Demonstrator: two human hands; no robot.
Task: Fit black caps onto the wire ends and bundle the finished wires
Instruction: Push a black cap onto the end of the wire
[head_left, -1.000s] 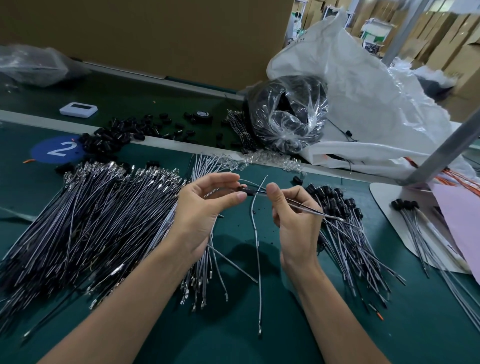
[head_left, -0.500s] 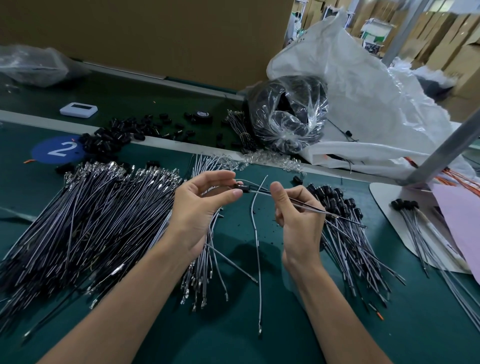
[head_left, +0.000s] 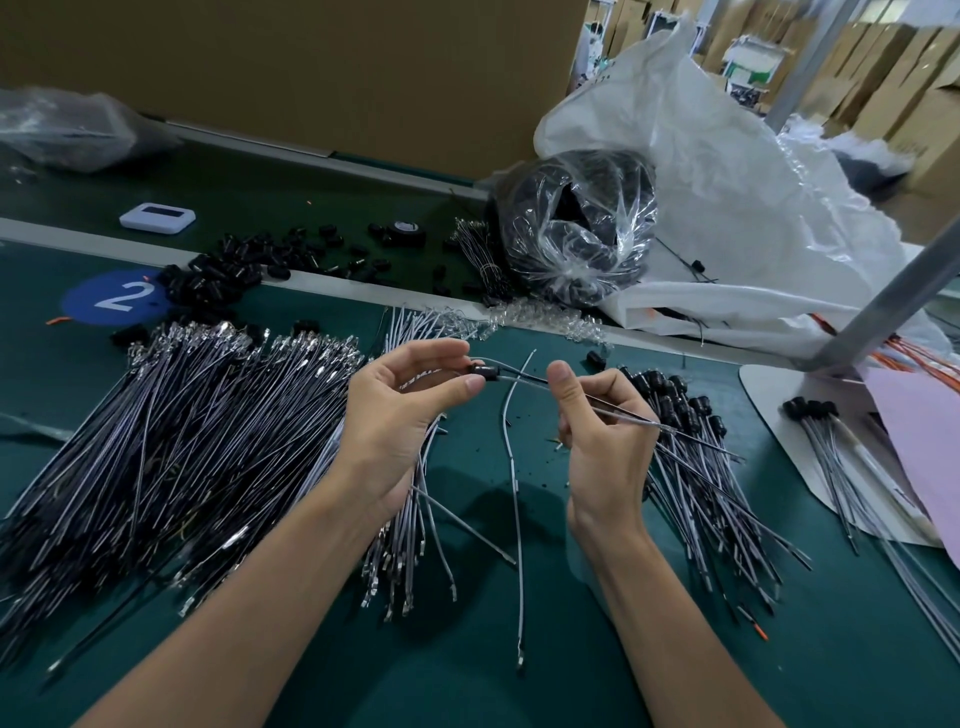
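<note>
Capping step: the left hand (head_left: 400, 415) pinches a black cap (head_left: 484, 370) between thumb and forefinger, and the right hand (head_left: 602, 441) grips a wire (head_left: 524, 379) close behind its end, thumb on top and the other fingers curled round it.
Wire position: it is held up over the middle of the bench (head_left: 857, 649), its tip at the cap's mouth. How far it has gone in cannot be told. Its tail runs out toward the right edge.
Progress: this cap looks part-seated at best, and bundling is not yet begun.
Uncapped wires (head_left: 182, 441): a broad fan across the left half of the bench. A sheaf of them lies under the left palm, and whether it is held cannot be told.
Capped wires (head_left: 701, 467): a heap just right of the right hand, cap ends toward the far edge.
Loose caps (head_left: 234, 265): scattered along the far edge, left of centre.
Stray wire (head_left: 514, 493): lies alone between the two forearms.
Handling: the wire is probably very light and springy, bending easily, so a grip far from the tip would likely let it buckle instead of push. The cap looks small, smooth and likely to slip or roll if dropped.
Where to hold: the wire just behind its metal end, and the cap by its sides with its mouth left free.
</note>
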